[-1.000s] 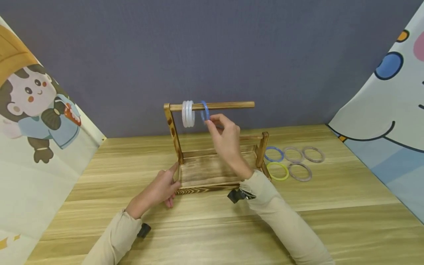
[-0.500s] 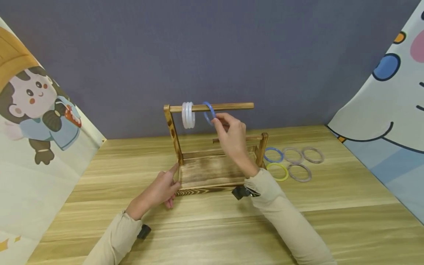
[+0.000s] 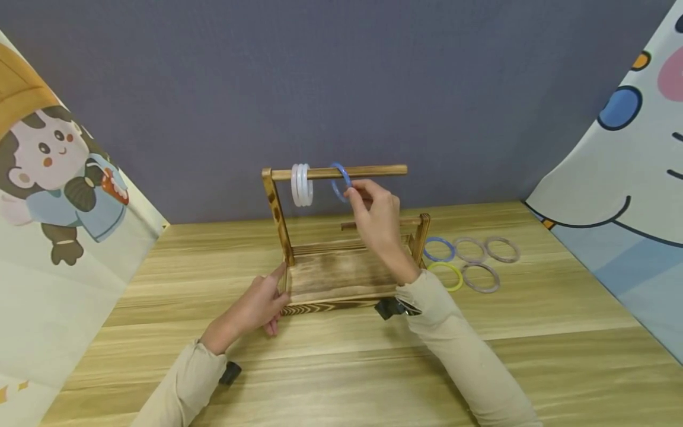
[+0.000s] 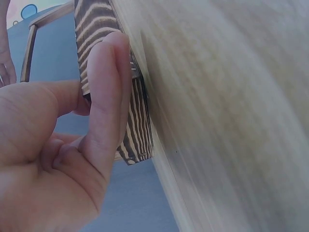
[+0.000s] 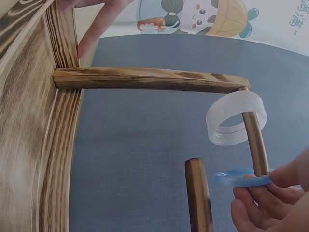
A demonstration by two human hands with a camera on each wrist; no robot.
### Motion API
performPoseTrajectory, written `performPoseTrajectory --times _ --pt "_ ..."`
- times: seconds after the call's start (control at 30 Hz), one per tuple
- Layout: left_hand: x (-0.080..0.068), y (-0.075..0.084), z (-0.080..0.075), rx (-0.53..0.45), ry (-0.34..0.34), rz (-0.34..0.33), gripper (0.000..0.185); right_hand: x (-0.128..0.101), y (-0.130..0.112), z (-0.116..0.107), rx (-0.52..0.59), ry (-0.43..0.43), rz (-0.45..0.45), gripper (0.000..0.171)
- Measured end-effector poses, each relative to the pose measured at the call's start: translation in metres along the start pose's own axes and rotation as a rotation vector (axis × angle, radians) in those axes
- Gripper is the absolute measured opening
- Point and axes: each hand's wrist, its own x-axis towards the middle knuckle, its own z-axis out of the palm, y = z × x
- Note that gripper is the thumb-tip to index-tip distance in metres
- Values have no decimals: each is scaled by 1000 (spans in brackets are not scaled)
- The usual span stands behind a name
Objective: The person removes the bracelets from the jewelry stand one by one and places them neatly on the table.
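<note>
Bangle (image 5: pixel 243 182), blue, shiny, slim, round

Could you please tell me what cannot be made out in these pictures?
Head view: right hand hides the middle of the lower bar.
Head view: right sleeve hides the near right corner of the tray.
Right wrist view: right hand hides the free end of the upper bar; frame's bottom edge cuts off the lower bar.
Left wrist view: frame's top edge cuts off the rack.
</note>
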Motion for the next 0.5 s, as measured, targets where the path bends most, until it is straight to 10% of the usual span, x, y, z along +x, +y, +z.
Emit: performPoseTrajectory --times 0.5 --pt "1 0 0 3 4 7 75 7 2 -15 -31 12 20 19"
